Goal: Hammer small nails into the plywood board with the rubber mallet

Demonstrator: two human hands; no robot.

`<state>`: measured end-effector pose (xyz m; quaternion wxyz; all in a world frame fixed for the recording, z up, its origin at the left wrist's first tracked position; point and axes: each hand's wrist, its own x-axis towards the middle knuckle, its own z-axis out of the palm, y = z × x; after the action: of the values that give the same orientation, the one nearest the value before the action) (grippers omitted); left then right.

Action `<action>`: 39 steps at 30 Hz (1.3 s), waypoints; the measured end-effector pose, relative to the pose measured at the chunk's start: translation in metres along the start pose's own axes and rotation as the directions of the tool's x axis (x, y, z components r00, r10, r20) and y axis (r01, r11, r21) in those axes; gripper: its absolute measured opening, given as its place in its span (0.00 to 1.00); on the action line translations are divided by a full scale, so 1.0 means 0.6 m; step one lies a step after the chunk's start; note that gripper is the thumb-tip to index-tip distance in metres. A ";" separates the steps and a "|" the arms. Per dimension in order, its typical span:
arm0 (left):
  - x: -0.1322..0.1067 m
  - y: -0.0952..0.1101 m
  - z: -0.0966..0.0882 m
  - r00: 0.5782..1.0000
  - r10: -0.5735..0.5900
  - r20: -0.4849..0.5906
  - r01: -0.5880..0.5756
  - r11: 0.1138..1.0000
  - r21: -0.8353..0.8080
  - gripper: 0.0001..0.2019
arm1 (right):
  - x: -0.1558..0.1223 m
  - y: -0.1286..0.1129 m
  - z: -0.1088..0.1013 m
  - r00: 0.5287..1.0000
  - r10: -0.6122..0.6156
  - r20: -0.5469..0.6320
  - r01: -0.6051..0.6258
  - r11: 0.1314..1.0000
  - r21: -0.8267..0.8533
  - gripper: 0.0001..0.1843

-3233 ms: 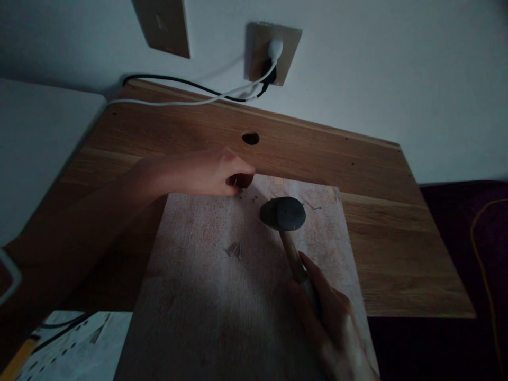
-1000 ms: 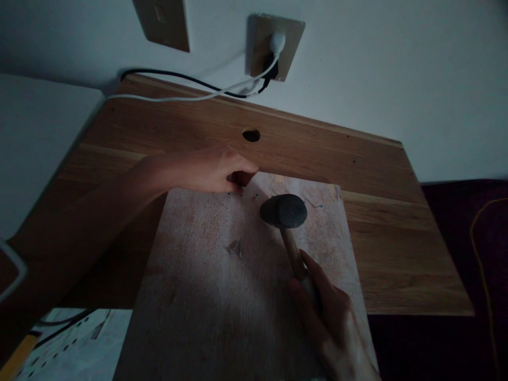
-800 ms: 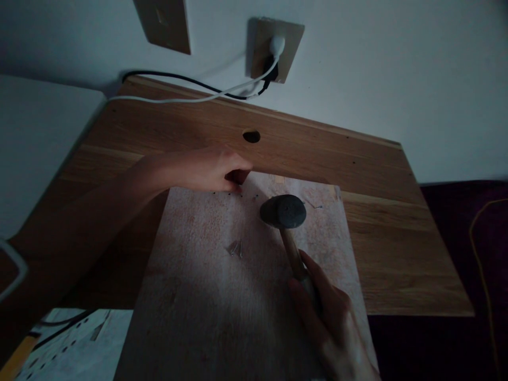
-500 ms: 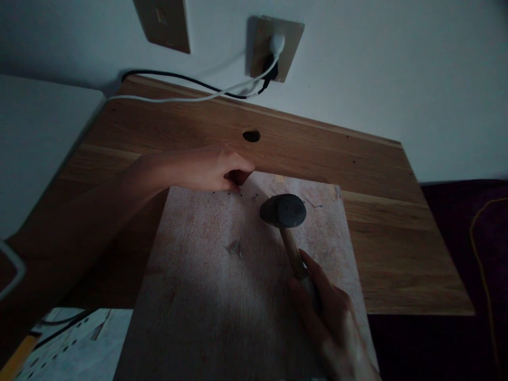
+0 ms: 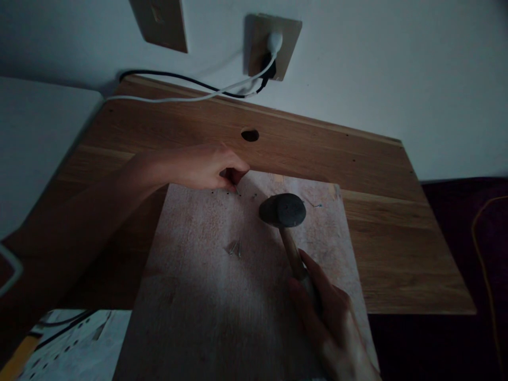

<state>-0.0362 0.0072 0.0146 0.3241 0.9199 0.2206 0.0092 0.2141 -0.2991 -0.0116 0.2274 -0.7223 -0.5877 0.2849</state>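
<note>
A pale plywood board (image 5: pixel 222 296) lies on a brown wooden desk (image 5: pixel 389 254). My left hand (image 5: pixel 202 166) rests at the board's far edge, thumb and forefinger pinched on a small nail (image 5: pixel 237 191) standing on the board. My right hand (image 5: pixel 333 328) is closed round the wooden handle of a hammer (image 5: pixel 282 210), whose dark round head hovers just right of the nail. A few loose nails (image 5: pixel 235 247) lie in the middle of the board.
A round cable hole (image 5: pixel 250 135) sits in the desk behind my left hand. Black and white cables (image 5: pixel 178 98) run to a wall socket (image 5: pixel 272 45). A printed paper sheet (image 5: pixel 71 346) lies at the lower left. A yellow cord (image 5: pixel 482 254) hangs at the right.
My left hand has shifted slightly left along the board's far edge and its pinch on the nail shows more. The hammer and my right hand have stayed almost still.
</note>
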 end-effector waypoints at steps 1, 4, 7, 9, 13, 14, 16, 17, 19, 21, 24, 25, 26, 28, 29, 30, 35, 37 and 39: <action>0.000 -0.001 0.000 1.000 -0.002 0.001 0.002 1.000 -0.002 0.06 | 0.000 -0.002 0.000 1.000 -0.004 0.002 0.004 1.000 0.003 0.28; 0.001 -0.001 0.000 1.000 -0.024 -0.003 0.024 1.000 -0.008 0.04 | 0.002 -0.010 -0.001 1.000 -0.011 0.006 0.011 1.000 0.010 0.28; 0.000 0.001 0.000 1.000 -0.030 -0.006 0.030 0.999 -0.027 0.03 | 0.005 -0.016 -0.003 1.000 -0.016 -0.004 0.016 1.000 0.021 0.27; -0.001 0.001 0.000 1.000 -0.023 -0.011 0.022 0.999 -0.048 0.03 | 0.006 -0.017 -0.004 1.000 -0.012 0.006 0.012 1.000 0.027 0.27; -0.001 -0.002 0.000 1.000 -0.011 -0.004 0.011 0.997 -0.071 0.05 | 0.005 -0.014 -0.004 1.000 -0.007 0.008 0.007 1.000 0.030 0.29; -0.001 -0.002 0.000 1.000 -0.011 0.004 0.011 0.998 -0.065 0.05 | 0.005 -0.013 -0.003 1.000 -0.010 0.009 0.009 0.999 0.032 0.29; 0.000 -0.004 0.001 1.000 -0.013 0.013 0.014 0.999 -0.044 0.04 | 0.005 -0.013 -0.001 1.000 -0.013 0.018 0.012 0.999 0.044 0.29; 0.000 -0.004 0.002 1.000 -0.015 0.014 0.016 0.999 -0.033 0.04 | 0.005 -0.015 -0.001 1.000 -0.010 0.023 0.009 0.999 0.051 0.28; 0.000 -0.005 0.005 1.000 -0.013 0.004 0.013 1.000 -0.014 0.04 | 0.007 -0.018 0.000 1.000 -0.004 0.028 0.002 0.998 0.067 0.28; 0.000 -0.004 0.007 1.000 -0.008 -0.008 0.008 1.000 -0.005 0.04 | 0.009 -0.023 0.000 1.000 -0.007 0.022 0.005 0.997 0.075 0.27; 0.000 0.000 0.007 1.000 -0.001 0.003 0.001 1.000 -0.007 0.05 | 0.013 -0.028 -0.001 1.000 -0.016 -0.003 0.016 0.996 0.083 0.28; -0.001 0.002 0.007 1.000 -0.002 0.014 0.002 1.000 -0.007 0.06 | 0.014 -0.029 -0.001 1.000 -0.015 -0.008 0.015 0.996 0.083 0.27; -0.001 0.003 0.006 1.000 -0.001 0.014 0.001 1.000 -0.009 0.07 | 0.014 -0.030 -0.001 1.000 -0.013 -0.010 0.014 0.997 0.081 0.27; -0.002 0.005 0.007 1.000 0.011 -0.009 -0.011 1.000 -0.014 0.06 | 0.015 -0.032 -0.001 1.000 -0.015 -0.011 0.016 0.997 0.075 0.27; -0.002 0.005 0.008 0.999 0.020 -0.028 -0.021 1.000 -0.016 0.06 | 0.015 -0.033 -0.001 1.000 -0.017 -0.013 0.018 0.997 0.073 0.26; -0.003 0.004 0.010 0.998 0.031 -0.045 -0.032 0.999 -0.019 0.05 | 0.015 -0.034 0.000 1.000 -0.022 -0.018 0.023 0.997 0.074 0.26; -0.004 -0.007 0.019 0.995 0.071 -0.074 -0.073 0.997 -0.027 0.05 | 0.008 -0.023 0.002 0.999 -0.026 -0.039 0.029 0.997 0.065 0.26; -0.004 -0.009 0.021 0.993 0.085 -0.076 -0.087 0.996 -0.023 0.05 | 0.004 -0.013 0.001 0.999 -0.008 -0.033 0.009 0.999 0.036 0.27; -0.003 -0.007 0.020 0.994 0.082 -0.071 -0.082 0.997 -0.005 0.05 | 0.001 -0.006 0.001 1.000 0.009 -0.027 -0.008 1.000 0.006 0.30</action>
<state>-0.0377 0.0022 0.0027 0.3190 0.9260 0.1940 0.0561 0.2114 -0.2979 -0.0097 0.2363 -0.7280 -0.5806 0.2778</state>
